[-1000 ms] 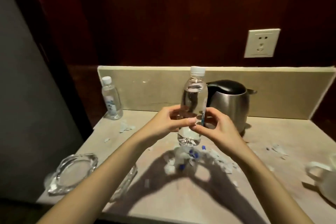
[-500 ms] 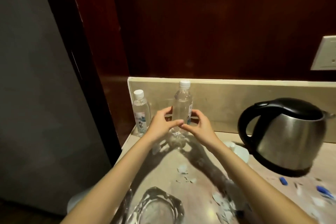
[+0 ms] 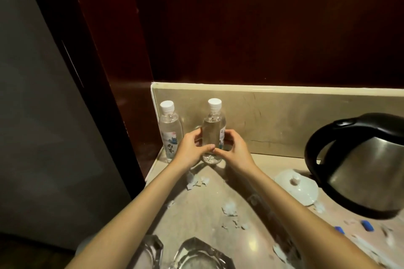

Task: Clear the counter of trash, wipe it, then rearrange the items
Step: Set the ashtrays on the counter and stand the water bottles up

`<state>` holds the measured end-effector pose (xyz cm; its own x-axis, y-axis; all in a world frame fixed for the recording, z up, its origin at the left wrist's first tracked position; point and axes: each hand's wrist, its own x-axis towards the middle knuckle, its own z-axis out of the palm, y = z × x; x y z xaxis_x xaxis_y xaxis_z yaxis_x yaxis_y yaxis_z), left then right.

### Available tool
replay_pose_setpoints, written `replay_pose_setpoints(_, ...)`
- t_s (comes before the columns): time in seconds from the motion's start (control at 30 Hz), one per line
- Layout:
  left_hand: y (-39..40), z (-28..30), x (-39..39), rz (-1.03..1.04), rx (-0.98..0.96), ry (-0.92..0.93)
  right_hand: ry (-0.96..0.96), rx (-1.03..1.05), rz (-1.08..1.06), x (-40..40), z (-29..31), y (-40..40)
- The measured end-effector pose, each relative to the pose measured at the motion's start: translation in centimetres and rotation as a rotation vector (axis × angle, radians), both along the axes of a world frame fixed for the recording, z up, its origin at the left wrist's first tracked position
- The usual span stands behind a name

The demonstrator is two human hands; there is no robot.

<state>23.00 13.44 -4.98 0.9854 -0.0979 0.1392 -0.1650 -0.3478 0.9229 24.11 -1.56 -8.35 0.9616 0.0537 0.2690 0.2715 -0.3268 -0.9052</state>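
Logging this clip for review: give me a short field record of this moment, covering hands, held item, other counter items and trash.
held item: water bottle, upright, at the counter's back left
left hand: grips the bottle
right hand: grips the bottle
neighbour: second bottle, in the corner, apart from the held one
other items: kettle, white lid, glass ashtray
trash: paper scraps, blue bits, not cleared

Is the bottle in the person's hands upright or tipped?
Upright. The held bottle has its white cap straight above its base, like the second bottle beside it. Left hand and right hand grip it.
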Motion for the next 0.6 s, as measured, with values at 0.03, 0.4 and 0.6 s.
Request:
replay_pose_setpoints(0.03, 0.1, 0.0, -0.1, 0.007, -0.004, 0.006, -0.007, -0.018, -0.006, 0.0, 0.0, 0.1)
replay_pose_setpoints(0.4, 0.2, 0.8, -2.1, 0.035, 0.171, 0.06, -0.012, -0.268, -0.071, -2.7, 1.6, -1.7)
replay_pose_setpoints(0.6, -1.2, 1.8, -5.2, -0.03, 0.317, 0.056, 0.023, -0.314, 0.002, -7.2, 3.0, -4.9)
